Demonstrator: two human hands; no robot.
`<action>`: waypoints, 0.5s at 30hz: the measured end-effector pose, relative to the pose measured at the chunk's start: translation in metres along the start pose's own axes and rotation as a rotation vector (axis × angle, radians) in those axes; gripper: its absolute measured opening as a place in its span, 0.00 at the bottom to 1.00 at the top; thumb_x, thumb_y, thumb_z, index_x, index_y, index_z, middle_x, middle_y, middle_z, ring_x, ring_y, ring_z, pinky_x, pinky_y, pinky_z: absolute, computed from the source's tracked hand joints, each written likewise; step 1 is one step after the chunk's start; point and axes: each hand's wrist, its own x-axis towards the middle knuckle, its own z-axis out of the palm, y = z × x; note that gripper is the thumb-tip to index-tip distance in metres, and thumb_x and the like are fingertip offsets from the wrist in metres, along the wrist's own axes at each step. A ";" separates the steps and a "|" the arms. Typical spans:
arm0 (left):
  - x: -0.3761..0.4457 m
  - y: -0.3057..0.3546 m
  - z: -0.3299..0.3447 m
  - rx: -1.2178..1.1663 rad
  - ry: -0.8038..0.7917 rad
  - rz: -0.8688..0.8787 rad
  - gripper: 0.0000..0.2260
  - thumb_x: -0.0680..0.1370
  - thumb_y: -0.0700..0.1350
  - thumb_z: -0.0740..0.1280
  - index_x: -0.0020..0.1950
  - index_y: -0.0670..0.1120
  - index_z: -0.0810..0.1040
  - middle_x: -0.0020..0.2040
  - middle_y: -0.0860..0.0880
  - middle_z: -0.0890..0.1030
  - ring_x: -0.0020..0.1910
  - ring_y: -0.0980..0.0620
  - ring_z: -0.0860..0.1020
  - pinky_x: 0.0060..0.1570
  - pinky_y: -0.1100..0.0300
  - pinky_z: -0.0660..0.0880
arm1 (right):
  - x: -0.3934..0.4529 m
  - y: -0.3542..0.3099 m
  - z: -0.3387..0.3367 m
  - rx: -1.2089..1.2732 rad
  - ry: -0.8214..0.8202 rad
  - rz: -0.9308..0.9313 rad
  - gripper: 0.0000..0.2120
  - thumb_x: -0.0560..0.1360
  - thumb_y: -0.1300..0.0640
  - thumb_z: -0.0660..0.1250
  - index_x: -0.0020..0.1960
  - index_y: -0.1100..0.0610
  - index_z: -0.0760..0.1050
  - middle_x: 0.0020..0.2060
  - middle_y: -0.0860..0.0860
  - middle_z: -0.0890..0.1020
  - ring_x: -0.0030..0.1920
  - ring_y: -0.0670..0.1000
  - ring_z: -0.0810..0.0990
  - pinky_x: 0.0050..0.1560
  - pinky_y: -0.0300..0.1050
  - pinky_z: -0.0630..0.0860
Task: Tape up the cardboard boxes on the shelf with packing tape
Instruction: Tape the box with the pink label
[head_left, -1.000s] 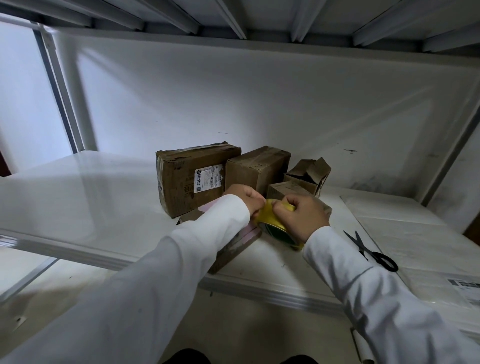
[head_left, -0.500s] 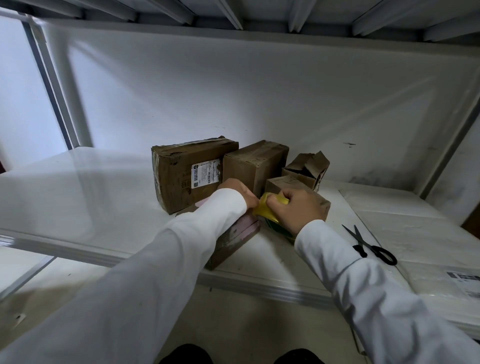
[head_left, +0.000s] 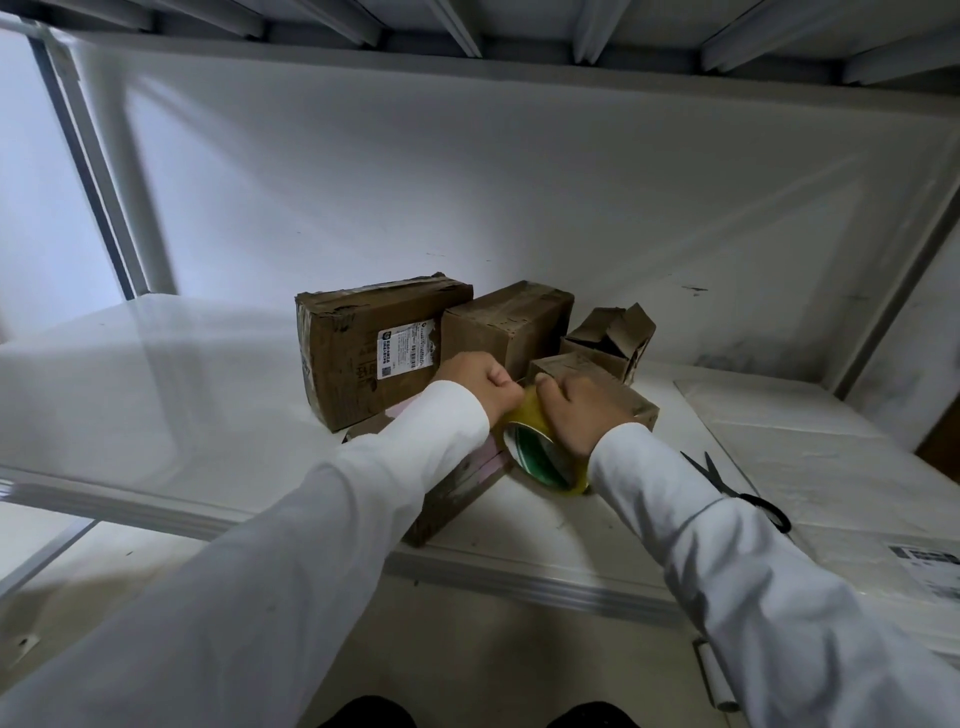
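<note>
My right hand (head_left: 582, 410) grips a roll of yellowish packing tape (head_left: 540, 447) from above, holding it on edge over the white shelf (head_left: 208, 426). My left hand (head_left: 480, 382) is curled at the roll's top and pinches at its tape end. Under my left sleeve lies a flat cardboard box (head_left: 457, 488) with a pink patch. Behind stand a large labelled box (head_left: 363, 348), a second box (head_left: 509, 322), a small box with open flaps (head_left: 610, 332) and a low box (head_left: 566, 366) behind my right hand.
Black scissors (head_left: 737, 488) lie on the shelf to the right of my right arm. White flat parcels (head_left: 831, 467) with a label cover the shelf's right side. The upper shelf's underside (head_left: 467, 31) runs overhead. A metal upright (head_left: 88, 171) stands at the left.
Both hands have stayed together on the tape roll. The roll has turned, so more of its green inner ring shows below my right hand than half a second ago.
</note>
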 end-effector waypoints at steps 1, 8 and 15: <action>0.001 -0.002 0.000 -0.063 -0.008 -0.025 0.10 0.76 0.42 0.66 0.35 0.47 0.76 0.37 0.47 0.77 0.39 0.52 0.75 0.43 0.60 0.71 | -0.001 0.000 -0.001 0.031 -0.007 0.009 0.24 0.81 0.42 0.46 0.64 0.55 0.71 0.62 0.55 0.75 0.59 0.56 0.74 0.66 0.50 0.68; 0.001 -0.014 -0.004 -0.294 -0.112 -0.182 0.07 0.74 0.50 0.71 0.39 0.48 0.79 0.35 0.50 0.79 0.37 0.52 0.77 0.42 0.60 0.73 | -0.010 -0.003 -0.010 0.337 -0.112 0.065 0.18 0.79 0.40 0.54 0.52 0.53 0.73 0.45 0.50 0.77 0.39 0.47 0.72 0.47 0.42 0.67; -0.005 -0.048 -0.006 -0.460 -0.074 -0.044 0.06 0.75 0.39 0.69 0.38 0.46 0.81 0.38 0.53 0.79 0.41 0.53 0.77 0.43 0.62 0.73 | -0.018 0.000 0.006 0.788 -0.648 0.061 0.14 0.69 0.53 0.73 0.51 0.49 0.72 0.46 0.51 0.80 0.46 0.49 0.79 0.55 0.46 0.76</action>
